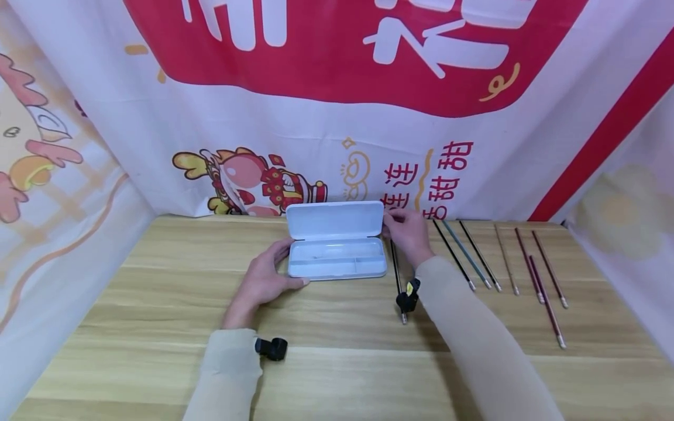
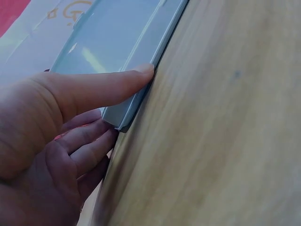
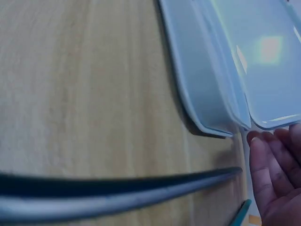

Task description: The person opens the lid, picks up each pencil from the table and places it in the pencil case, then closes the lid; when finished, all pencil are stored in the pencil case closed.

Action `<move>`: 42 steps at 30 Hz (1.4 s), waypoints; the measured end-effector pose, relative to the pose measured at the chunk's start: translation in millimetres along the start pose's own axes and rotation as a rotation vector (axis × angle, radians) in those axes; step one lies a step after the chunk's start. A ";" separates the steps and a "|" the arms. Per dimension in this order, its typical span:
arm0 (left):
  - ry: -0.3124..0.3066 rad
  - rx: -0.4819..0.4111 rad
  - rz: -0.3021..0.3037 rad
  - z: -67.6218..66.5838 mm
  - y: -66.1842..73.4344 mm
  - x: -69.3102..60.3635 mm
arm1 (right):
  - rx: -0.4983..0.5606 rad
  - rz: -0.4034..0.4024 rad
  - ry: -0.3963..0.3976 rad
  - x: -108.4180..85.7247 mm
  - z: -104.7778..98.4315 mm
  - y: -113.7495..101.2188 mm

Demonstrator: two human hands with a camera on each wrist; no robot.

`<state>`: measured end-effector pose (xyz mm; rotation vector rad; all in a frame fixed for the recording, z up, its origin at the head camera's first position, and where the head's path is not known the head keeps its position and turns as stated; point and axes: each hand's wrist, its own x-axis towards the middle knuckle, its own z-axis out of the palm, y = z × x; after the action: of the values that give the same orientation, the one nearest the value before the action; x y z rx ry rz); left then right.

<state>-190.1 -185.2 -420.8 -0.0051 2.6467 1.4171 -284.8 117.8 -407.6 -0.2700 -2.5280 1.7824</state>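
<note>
Pale blue plastic, the pencil case (image 1: 321, 269) stands open with its hinged lid (image 1: 335, 220) raised at the back. At its left end, the left hand (image 1: 265, 278) has a narrow grip, thumb on the front edge, fingers against the end wall. The right hand's (image 1: 408, 234) fingers extend loosely at the lid's right edge. Just right of the case lies a black pencil (image 1: 397, 275); farther right, seven more pencils (image 1: 506, 262). Behind the case hangs printed cloth (image 1: 337, 140); wood tabletop (image 1: 337, 374) stretches leftward and in front.
</note>
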 end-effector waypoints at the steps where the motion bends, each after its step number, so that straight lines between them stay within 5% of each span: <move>1: 0.002 0.007 -0.003 0.3 0.5 -0.3 | -0.002 -0.007 0.013 0.0 0.9 0.8; 9: 0.032 0.081 -0.007 1.9 1.1 -1.6 | 0.053 -0.014 0.043 -3.1 5.1 2.9; 21: 0.006 0.055 -0.018 0.5 -1.3 -1.0 | 0.257 0.014 -0.021 -13.0 -1.7 5.1; 26: -0.004 0.046 -0.034 -0.4 -2.6 -1.2 | 0.130 0.005 -0.056 -13.4 -4.0 4.7; 42: -0.066 -0.014 -0.050 -1.7 -3.2 -0.3 | -0.173 0.013 0.003 -4.0 5.2 -5.3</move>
<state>-189.8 -188.3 -422.5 -0.0252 2.5658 1.3955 -282.2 110.6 -404.1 -0.2947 -2.6876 1.5674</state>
